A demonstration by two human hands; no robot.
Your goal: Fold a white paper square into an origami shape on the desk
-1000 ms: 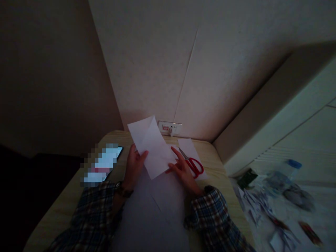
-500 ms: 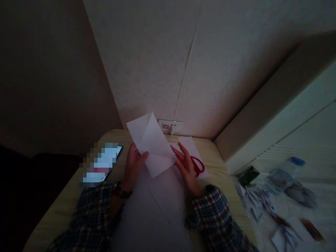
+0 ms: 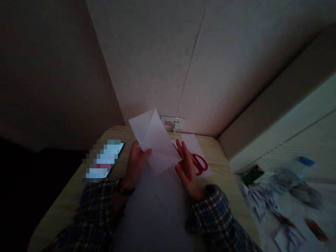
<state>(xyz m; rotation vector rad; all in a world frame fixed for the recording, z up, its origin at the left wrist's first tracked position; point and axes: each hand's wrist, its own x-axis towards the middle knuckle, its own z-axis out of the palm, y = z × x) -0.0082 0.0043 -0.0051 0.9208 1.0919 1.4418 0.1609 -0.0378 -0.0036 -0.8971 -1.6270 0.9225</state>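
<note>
A creased sheet of white paper (image 3: 159,136) is held up above the small wooden table, its lower right corner tilted toward my right hand. My left hand (image 3: 138,161) grips its lower left edge, thumb on the front and fingers behind. Beside the right corner, my right hand (image 3: 187,169) has its fingers stretched and the thumb apart, holding nothing. Just behind that hand lie red-handled scissors (image 3: 201,163), resting on another piece of white paper (image 3: 189,139). A larger pale sheet (image 3: 154,224) lies under both forearms.
A phone (image 3: 105,159) with a lit, blurred-out screen lies at the left of the wooden table (image 3: 223,168). A wall socket (image 3: 172,123) with a plug is behind the table. On the right, paper scraps (image 3: 262,201), a plastic bottle with a blue cap (image 3: 306,161) and bags lie lower down.
My right hand has let go of the paper's right corner, and its fingers have straightened. My left hand keeps its hold. The whole view has shifted slightly.
</note>
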